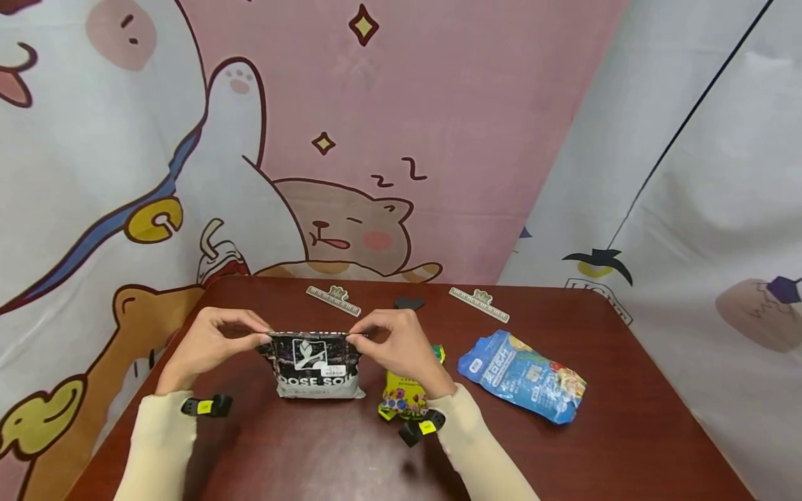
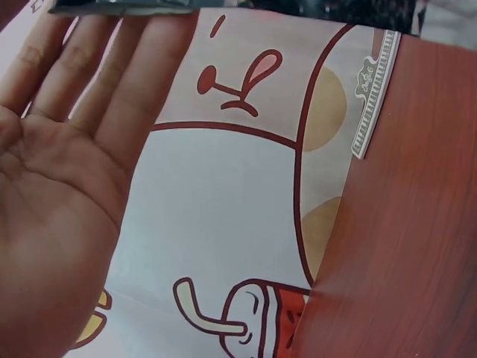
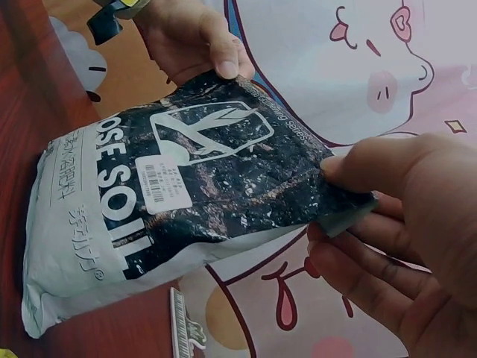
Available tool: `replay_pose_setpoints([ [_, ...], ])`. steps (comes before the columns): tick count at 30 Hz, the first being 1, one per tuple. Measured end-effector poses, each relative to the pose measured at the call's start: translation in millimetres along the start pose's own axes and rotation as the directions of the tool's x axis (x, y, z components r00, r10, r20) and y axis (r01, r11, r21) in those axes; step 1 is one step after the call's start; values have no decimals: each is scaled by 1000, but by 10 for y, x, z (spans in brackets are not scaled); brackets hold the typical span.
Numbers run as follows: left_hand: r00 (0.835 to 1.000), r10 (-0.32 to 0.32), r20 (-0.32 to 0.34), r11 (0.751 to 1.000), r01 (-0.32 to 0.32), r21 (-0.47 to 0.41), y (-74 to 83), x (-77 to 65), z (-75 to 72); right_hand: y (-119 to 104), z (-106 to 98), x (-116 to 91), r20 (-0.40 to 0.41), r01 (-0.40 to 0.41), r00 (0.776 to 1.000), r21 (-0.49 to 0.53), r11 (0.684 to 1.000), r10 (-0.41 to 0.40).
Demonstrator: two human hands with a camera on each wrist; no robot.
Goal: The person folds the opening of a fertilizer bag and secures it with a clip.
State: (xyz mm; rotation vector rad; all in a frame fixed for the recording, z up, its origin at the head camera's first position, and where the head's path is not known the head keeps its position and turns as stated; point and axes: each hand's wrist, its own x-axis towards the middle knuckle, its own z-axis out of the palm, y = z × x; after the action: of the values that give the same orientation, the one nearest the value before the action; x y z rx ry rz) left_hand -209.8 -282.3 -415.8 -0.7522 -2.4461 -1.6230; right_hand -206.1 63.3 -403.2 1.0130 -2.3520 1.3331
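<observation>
A black-and-white bag of soil [image 1: 316, 369] stands upright on the table, its "OSE SOIL" lettering facing me. My left hand [image 1: 213, 344] pinches its top left corner between thumb and fingers. At the opposite top corner, my right hand [image 1: 401, 348] pinches the edge, and the top stretches straight between the two hands. The right wrist view shows a white barcode label on the bag [image 3: 216, 171] and the right thumb pressing on the folded corner. Only the bag's dark edge appears over the fingers in the left wrist view.
Partly behind my right wrist lies a yellow-green packet [image 1: 401, 400] with flower prints. A blue bag [image 1: 526, 376] lies flat to the right. Toward the back are two long sealing clips [image 1: 334, 300] and a small black object [image 1: 409, 303]. A printed cloth [image 1: 470, 139] hangs behind the table [image 1: 614, 417].
</observation>
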Motion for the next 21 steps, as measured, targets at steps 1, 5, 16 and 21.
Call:
replay_pose_setpoints([
  [1,1000,10,-5,1000,-10,5,-3,4,-2,-1,-4,3,0,-1,1000,0,1000,1],
  [5,999,27,-17,1000,-26,15,-19,10,-1,-3,-3,9,3,-6,1000,14,1000,5],
  [16,999,-13,-32,1000,13,-8,-80,-27,-35,16,-54,-1,31,-54,998,22,998,53],
  [21,998,-31,-54,999,32,6,-97,-22,-48,39,-100,-7,38,-69,997,21,997,68],
])
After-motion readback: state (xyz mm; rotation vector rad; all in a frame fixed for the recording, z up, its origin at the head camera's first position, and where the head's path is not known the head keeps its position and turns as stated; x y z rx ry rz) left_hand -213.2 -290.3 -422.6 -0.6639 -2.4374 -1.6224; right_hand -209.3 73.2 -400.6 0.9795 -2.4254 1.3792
